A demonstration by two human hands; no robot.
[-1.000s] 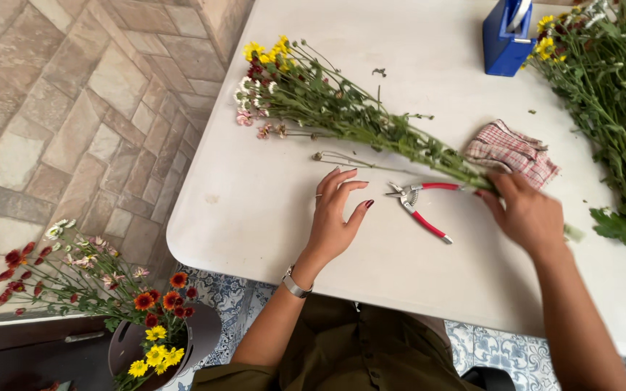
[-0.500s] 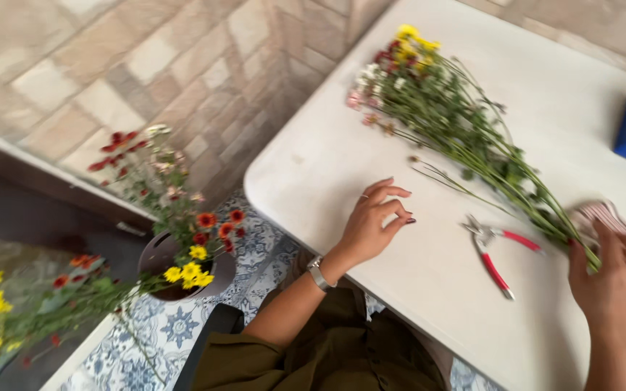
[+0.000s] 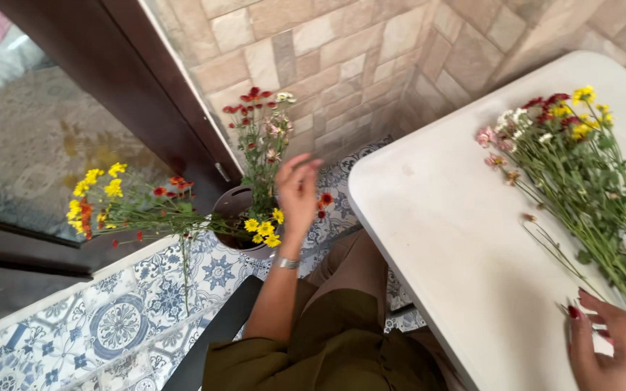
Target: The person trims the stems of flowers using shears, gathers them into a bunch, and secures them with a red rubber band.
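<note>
Beside the white tabletop (image 3: 465, 246), down on the patterned blue and white floor tiles (image 3: 117, 326), a dark pot (image 3: 239, 230) holds loose stems of red and yellow flowers (image 3: 259, 170) that lean and spill sideways, probably because they stand unbound in a shallow vessel. The left hand (image 3: 297, 190) reaches out over that pot with its fingers spread fairly wide and slightly curled, holding nothing, its fingertips close among the upright stems; whether it touches one cannot be told. The right hand (image 3: 614, 346) rests at the near edge of the tabletop, fingers loosely extended, touching the cut ends of a long bunch of mixed flowers (image 3: 581, 174), which lies flat with blooms pointing away, seemingly laid out for sorting.
</note>
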